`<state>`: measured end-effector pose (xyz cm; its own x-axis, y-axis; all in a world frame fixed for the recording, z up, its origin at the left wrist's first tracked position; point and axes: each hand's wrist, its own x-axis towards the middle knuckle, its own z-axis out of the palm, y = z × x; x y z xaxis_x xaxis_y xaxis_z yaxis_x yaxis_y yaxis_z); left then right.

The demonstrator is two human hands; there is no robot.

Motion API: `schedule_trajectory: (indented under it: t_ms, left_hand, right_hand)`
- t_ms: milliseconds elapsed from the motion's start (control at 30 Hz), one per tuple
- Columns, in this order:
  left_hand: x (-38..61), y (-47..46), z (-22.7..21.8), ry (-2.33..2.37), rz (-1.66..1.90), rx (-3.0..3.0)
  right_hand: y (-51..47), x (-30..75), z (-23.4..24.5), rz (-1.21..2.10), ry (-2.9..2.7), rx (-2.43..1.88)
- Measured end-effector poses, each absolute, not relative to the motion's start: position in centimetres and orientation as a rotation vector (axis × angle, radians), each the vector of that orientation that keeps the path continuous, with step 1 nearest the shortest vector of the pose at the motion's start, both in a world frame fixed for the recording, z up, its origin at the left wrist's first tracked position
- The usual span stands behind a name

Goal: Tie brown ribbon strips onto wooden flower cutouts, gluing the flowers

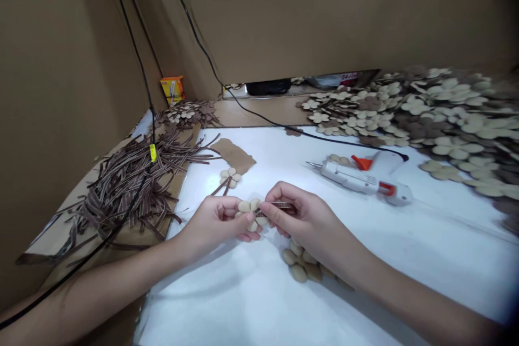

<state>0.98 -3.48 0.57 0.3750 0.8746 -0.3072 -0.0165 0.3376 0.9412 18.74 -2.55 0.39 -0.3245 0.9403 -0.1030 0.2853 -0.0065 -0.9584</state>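
Note:
My left hand (227, 219) pinches a cream fabric flower (254, 224) by its petals, above the white board. Against the flower's middle, my right hand (298, 210) holds a brown stitched ribbon (281, 205) between thumb and fingers; its tail runs back under the palm. Beyond my left hand, another cream flower (232, 177) with a brown ribbon on it lies on the board. Partly hidden below my right wrist sit more padded flowers (299, 272). A white glue gun (351, 179) with a red trigger lies to the right, its metal nozzle pointing left.
Brown ribbons (121, 184) are heaped at the left. Cream and brown felt flower shapes (446, 113) pile up at the right. A scrap of brown card (234, 154) lies on the white board (211, 303). Black cables (194, 32) hang across the scene; an orange box (172, 88) stands behind.

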Motion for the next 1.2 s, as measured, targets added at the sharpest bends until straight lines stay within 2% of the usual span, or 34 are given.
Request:
schedule_trajectory:
  t_ms: [733, 1200]
  left_hand:
    - [1.2, -3.8, 0.4, 0.967, 0.768, 0.950]
    - [1.4, -4.1, 1.0, 1.049, 0.834, 1.004]
  right_hand:
    - [-2.1, 19.1, 0.7, 1.241, -1.679, -1.157]
    - [-2.0, 18.8, 0.9, 1.302, -1.651, -1.212]
